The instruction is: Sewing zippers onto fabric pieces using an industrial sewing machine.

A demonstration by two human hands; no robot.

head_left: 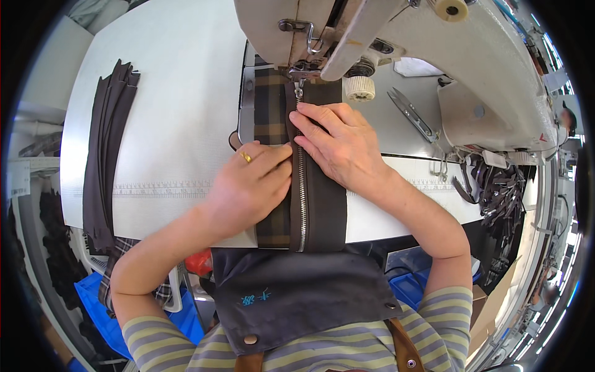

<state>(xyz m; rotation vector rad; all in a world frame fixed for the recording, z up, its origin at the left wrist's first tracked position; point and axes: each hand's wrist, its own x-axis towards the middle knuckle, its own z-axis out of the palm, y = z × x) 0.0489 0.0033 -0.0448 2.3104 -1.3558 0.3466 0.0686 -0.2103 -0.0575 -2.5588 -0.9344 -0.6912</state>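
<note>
My right hand lies loosely spread, fingertips down on the zipper, holding nothing closed that I can see. My left hand is curled, its fingertips together at the zipper's left edge; its thumb is hidden, so I cannot tell whether I pinch the cloth or only rest there.

Around this grip, the white table spreads widest, mostly toward 9 and 10 o'clock. The sewing machine looms from 12 round to 3. A bundle of dark strips lies well apart at 9. The plaid cloth runs under my left hand, and the dark cloth flanks the zipper on the other side, partly under my right.

The zipper lies between the two cloths, its long axis running 12 to 6, from the machine's foot to the table edge nearest me. The foot sits at 12 from my fingertips, in line with the teeth, and my right hand is the nearer to it. Smaller still, the scissors rest just short of 3 o'clock.
</note>
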